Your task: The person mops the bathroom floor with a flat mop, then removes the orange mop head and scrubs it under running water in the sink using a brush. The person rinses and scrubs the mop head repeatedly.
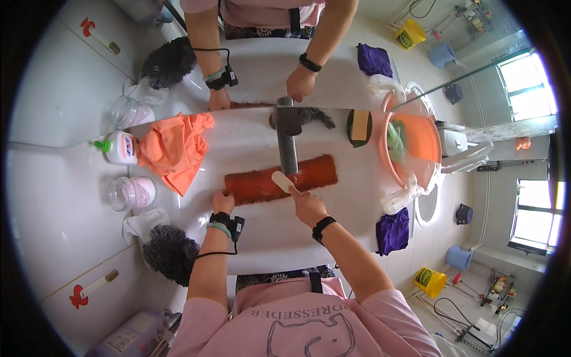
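A flat red-orange strip [254, 185] with dark, fuzzy edges lies slantwise in the white washbasin [267, 236]. At its left end, my left hand [222, 202] pinches the corner. My right hand [311, 208] grips a small cream-coloured paddle-shaped tool [282, 180], whose rounded end is over the middle of the strip; whether it touches cannot be told. The grey metal faucet [287, 143] reaches out above the strip, close to the tool. Behind the faucet is a dark grey shaggy piece [317, 117].
Left: an orange cloth [178, 147], a white bottle [120, 148], a glass jar [127, 194] and a grey fluffy duster [169, 254]. Right: a yellow soap bar [360, 125] on a dark green dish, an orange tub [424, 138] and a purple cloth [393, 232]. A mirror behind reflects everything.
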A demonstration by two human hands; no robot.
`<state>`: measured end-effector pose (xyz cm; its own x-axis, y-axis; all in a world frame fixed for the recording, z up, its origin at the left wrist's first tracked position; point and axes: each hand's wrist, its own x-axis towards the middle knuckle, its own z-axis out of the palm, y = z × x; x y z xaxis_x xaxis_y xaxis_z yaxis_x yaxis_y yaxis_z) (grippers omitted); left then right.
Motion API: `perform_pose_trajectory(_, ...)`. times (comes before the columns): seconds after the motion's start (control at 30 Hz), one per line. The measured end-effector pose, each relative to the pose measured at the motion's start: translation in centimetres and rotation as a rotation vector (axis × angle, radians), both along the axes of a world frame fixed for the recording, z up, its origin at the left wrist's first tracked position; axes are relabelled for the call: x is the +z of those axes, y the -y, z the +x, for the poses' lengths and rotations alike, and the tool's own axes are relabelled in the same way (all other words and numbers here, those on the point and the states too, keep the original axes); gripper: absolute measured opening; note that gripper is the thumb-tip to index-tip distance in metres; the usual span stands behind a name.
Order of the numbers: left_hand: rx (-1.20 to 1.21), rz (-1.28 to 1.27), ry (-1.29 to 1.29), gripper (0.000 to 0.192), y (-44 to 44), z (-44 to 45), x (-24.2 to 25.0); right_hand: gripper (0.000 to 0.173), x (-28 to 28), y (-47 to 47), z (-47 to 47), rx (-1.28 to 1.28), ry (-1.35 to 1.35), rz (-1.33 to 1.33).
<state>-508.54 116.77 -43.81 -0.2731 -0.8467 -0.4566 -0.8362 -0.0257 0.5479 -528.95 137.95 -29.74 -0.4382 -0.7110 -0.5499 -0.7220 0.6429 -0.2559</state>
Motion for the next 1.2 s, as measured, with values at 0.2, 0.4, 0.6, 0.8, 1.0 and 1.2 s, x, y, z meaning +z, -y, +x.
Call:
perform_pose_trajectory(0.2, -0.039, 0.078, -0.026, 0.027, 0.3, -0.2, 0.5, 0.053, -1.3, -0.6, -1.2, -0.017, 0.061, -0.01)
perform_pose_trajectory(0.4, 0.013, 0.02, -0.035, 0.026, -0.4, 0.4, -0.7, 0.054, -1.9, -2.4, -1.7, 0.031, 0.136, -0.114)
perform_pose_trajectory(0.6, -0.067, -0.021, 0.029, 0.025, 0.0, 2.0, -2.7, 0.056, -3.0, -4.9, -3.6, 0.025, 0.105, -0.092)
perform_pose_trajectory(0.8, -0.165, -0.207, 0.12, 0.024, -2.1, 1.2, -2.6, 0.049, -2.5, -5.9, -4.7, -0.266, 0.119, -0.169)
perform_pose_trajectory(1.0, -0.056, -0.003, 0.104, 0.027, -1.7, 0.6, 2.3, 0.046, -1.3, -2.6, -1.3, -0.093, 0.116, -0.191)
perform_pose_trajectory(1.2, -0.713, 0.162, 0.204, 0.028, -3.7, 1.2, 6.5, 0.044, 1.1, -4.0, -1.4, 0.013, 0.138, 0.009)
